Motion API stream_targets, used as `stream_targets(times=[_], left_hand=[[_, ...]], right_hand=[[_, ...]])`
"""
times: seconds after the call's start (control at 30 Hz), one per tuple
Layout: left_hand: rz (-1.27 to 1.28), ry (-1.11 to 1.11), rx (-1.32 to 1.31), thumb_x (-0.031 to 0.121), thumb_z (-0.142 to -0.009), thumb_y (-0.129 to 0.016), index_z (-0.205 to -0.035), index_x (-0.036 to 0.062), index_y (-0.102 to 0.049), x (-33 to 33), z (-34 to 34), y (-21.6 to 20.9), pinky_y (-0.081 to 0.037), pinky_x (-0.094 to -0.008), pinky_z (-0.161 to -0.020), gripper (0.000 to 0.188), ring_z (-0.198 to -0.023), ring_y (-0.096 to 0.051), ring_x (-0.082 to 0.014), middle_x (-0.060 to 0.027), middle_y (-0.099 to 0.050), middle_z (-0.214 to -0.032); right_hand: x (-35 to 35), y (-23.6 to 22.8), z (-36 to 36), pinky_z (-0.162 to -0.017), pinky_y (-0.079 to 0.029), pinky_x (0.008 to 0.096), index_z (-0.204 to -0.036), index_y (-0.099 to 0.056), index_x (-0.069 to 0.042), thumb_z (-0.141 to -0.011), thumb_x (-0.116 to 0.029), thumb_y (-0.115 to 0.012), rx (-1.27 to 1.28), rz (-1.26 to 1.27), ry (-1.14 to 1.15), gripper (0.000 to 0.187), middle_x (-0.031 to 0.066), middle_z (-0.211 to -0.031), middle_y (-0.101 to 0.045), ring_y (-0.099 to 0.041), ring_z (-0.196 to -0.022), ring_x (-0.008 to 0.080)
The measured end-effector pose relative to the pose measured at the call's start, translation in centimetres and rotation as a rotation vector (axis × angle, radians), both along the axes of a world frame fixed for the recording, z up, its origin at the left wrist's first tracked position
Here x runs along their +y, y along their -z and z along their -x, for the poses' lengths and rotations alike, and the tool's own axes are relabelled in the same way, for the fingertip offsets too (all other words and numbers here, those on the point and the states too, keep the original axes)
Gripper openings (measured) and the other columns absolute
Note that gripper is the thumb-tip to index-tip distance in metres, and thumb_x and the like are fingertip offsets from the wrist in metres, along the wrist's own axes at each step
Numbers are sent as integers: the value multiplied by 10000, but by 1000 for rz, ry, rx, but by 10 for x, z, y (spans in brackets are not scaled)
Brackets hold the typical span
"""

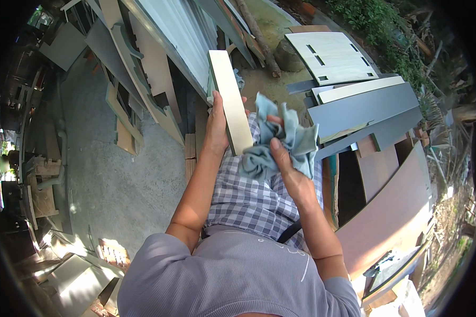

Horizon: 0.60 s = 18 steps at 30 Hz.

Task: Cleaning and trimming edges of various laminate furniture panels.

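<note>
A narrow cream-coloured board (229, 100) stands tilted above my lap, and my left hand (217, 120) grips it by its edges, thumb on the near side and fingertips showing at the far side. In my right hand (291, 168) is a crumpled blue-green cloth (299, 138), pinched between thumb and fingers. The cloth hangs close to the board's lower end; whether they touch I cannot tell. Below both hands lie my checked trousers (243, 193).
At the right, a pale panel with slots (330, 57) and grey-blue boards (362, 113) are stacked. A large pinkish panel (391, 203) leans nearer. Cut wooden panels (150, 79) lean at the upper left beside corrugated sheeting (177, 37). Concrete floor (121, 169) lies to my left.
</note>
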<state>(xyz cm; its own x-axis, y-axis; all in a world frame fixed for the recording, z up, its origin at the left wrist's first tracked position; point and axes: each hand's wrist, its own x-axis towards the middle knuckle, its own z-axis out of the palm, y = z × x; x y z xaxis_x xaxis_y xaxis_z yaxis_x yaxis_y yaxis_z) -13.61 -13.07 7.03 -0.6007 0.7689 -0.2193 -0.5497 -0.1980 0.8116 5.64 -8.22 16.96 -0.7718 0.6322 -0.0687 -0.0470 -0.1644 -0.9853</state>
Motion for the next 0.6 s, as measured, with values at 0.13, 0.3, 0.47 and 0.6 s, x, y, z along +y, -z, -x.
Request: stream_targets(times=[0.13, 0.3, 0.47, 0.6], left_hand=[[63, -48, -79, 485, -943, -377, -1234, 33, -481, 6, -56, -29, -430, -297, -902, 548, -1045, -543, -188, -73, -571, -1137], [88, 8, -112, 448, -940, -419, -1244, 29, -490, -4, -51, -21, -431, -275, -889, 522, -1028, -543, -143, -96, -566, -1130], [150, -32, 188, 454, -934, -433, -1292, 5, -427, 7, -47, -35, -436, -240, -779, 575, -902, -521, -130, -68, -535, -1029], [94, -48, 208, 388, -895, -548, -1322, -46, -360, 14, -49, -35, -417, -270, -832, 637, -972, -496, -140, -93, -494, -1114]], right_hand=[[13, 44, 40, -939, -387, 318, -1321, -398, -60, -905, -200, -555, 80, -293, 141, 466, 107, -1210, -522, -482, -1107, 194], [-25, 87, 28, -952, -363, 408, -1159, -494, 1, -839, -135, -613, 25, -632, 124, 368, 223, -1200, -441, -446, -1093, 405], [-52, 105, -2, -898, -377, 459, -1098, -492, -42, -749, -11, -613, 10, -512, 19, 371, 240, -1152, -431, -422, -1080, 433], [-48, 96, -4, -786, -439, 426, -1073, -507, -24, -816, -135, -621, -84, -337, 118, 302, 216, -1037, -528, -539, -951, 402]])
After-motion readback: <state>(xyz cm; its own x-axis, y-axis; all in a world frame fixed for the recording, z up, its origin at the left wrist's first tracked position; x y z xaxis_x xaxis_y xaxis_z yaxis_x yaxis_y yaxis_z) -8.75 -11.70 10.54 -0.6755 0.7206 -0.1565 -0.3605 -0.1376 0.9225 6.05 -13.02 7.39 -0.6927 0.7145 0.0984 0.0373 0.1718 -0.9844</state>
